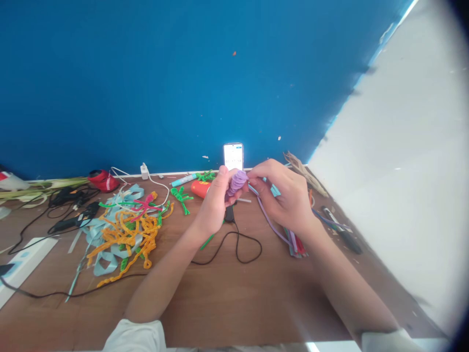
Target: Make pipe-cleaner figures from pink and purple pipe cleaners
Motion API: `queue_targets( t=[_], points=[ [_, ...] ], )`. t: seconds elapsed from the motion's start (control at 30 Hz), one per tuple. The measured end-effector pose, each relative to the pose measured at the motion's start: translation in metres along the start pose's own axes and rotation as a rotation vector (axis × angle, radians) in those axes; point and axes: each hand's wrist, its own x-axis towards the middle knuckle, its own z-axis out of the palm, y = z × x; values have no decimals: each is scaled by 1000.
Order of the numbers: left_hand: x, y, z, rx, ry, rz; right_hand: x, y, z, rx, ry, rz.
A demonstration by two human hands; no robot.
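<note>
A coil of fuzzy purple pipe cleaner (237, 182) is held above the table, its turns packed side by side. My left hand (215, 203) grips it, with the thumb up along the near side and the fingers beneath. At the coil's right end, the thumb and forefinger of my right hand (284, 195) pinch together on the purple pipe cleaner; the exact spot is partly hidden by the fingers. Below my right hand lies a bundle of pipe cleaners (296, 247) in purple, red and light blue. One loose purple strand (273, 226) curves up from there toward the fingers.
Behind my hands a lit phone (233, 155) leans against the blue wall. Orange pipe cleaners (126, 232) and light blue ribbon (106, 264) are heaped left. A white power strip (27, 266), black cable (238, 249), green pieces (181, 198) and black-handled cutter (348, 239) lie around.
</note>
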Motion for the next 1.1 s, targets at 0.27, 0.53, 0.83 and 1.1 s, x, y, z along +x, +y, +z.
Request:
queue_targets(
  t=[0.27, 0.53, 0.83, 1.1],
  points=[
    [5, -4, 0, -89, 234, 13, 0, -1, -1, -79, 57, 47],
    [8, -10, 1, -77, 262, -21, 0, -7, 2, -42, 1, 63],
    [10, -12, -1, -160, 236, -32, 0, -2, 1, -78, 15, 82],
    [5, -5, 0, -140, 94, 58, 0, -3, 0, -89, 23, 116]
  ],
)
